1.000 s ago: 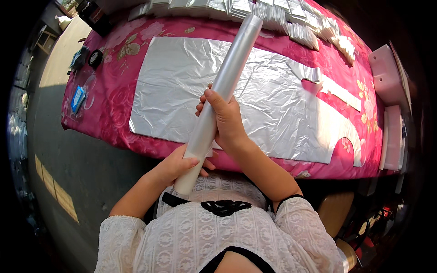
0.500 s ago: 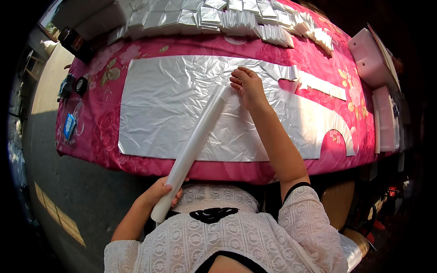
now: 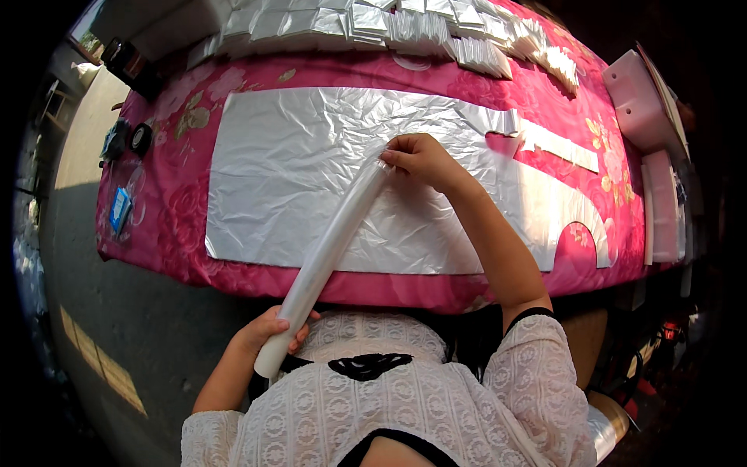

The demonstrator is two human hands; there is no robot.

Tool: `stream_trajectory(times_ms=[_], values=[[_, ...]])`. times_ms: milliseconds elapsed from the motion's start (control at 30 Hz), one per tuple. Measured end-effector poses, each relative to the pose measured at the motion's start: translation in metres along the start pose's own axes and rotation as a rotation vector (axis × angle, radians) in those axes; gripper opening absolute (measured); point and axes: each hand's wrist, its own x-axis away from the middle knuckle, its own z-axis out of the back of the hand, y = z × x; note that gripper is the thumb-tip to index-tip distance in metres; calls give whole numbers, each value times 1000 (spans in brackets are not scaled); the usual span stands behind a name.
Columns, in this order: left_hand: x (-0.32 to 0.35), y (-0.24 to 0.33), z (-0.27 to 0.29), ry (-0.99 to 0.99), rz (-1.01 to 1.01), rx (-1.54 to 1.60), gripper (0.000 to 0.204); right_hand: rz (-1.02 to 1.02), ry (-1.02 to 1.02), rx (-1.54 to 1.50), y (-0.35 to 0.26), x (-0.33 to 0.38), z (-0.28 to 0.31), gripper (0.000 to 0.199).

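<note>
My left hand [image 3: 272,333] is wrapped around the lower end of a long roll of white plastic film [image 3: 323,259], near my waist. The roll slants up and to the right over the table. At its far end, my right hand [image 3: 420,160] is closed with fingertips and thumb pinching the tip edge. Under the roll, a flat, wrinkled sheet of white plastic, shaped like a vest carrier bag [image 3: 268,175], lies spread out, its two handle strips pointing right. A cut-out curve shows between the strips.
Rows of small folded white plastic packets [image 3: 420,35] line the table's back edge. At the left are a dark jar [image 3: 131,68], a roll of black tape [image 3: 141,138] and a small blue packet [image 3: 119,210]. White plastic boxes [image 3: 640,101] stand at the right end of the pink flowered tablecloth [image 3: 175,233].
My right hand has come down and left onto the roll's far end and now pinches it; before, its fingers were raised just beside the tip. My left hand keeps its hold.
</note>
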Motion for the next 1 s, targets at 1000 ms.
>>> stream_trajectory(times_ms=[1000], values=[[-109,68,-70,-154,-885,-2066,63,86,230,411,7,-35,78,17]])
